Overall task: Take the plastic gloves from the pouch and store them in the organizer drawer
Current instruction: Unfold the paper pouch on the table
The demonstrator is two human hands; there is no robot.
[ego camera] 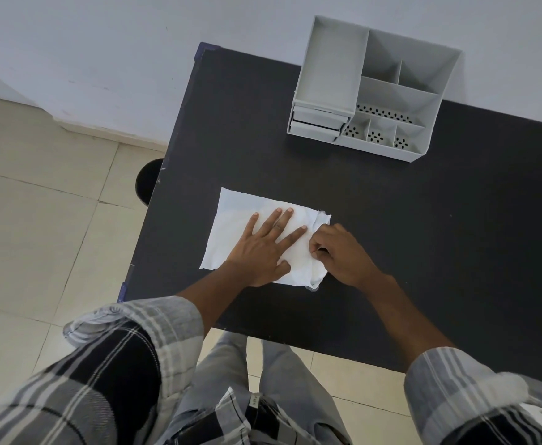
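We look straight down on a room with a pale blue-grey wall (102, 43) at the far side and a floor of large cream tiles (38, 203) on the left. Against the wall stands a black table (423, 252) with a matte top and blue tape at its left corners. A dark round stool (149, 181) peeks out beside the table's left edge.

At the far right of the table sits a grey plastic organizer (375, 91), with one long open tray, several smaller compartments with perforated floors, and two shallow drawers (317, 122) stacked at its near left, both pushed in.

Near the middle of the table lies a white pouch (237, 220), flat and rectangular, with its crumpled opening facing right. Our left hand (263, 248) lies palm down on it, fingers straight and spread, pressing it flat. Our right hand (340, 255) is at the pouch's mouth, fingers curled and pinching the crumpled white material there; we cannot tell whether that is the pouch edge or the gloves inside.

Both arms wear rolled plaid sleeves (154, 319). A tiny tag at the waistband is too small to read.
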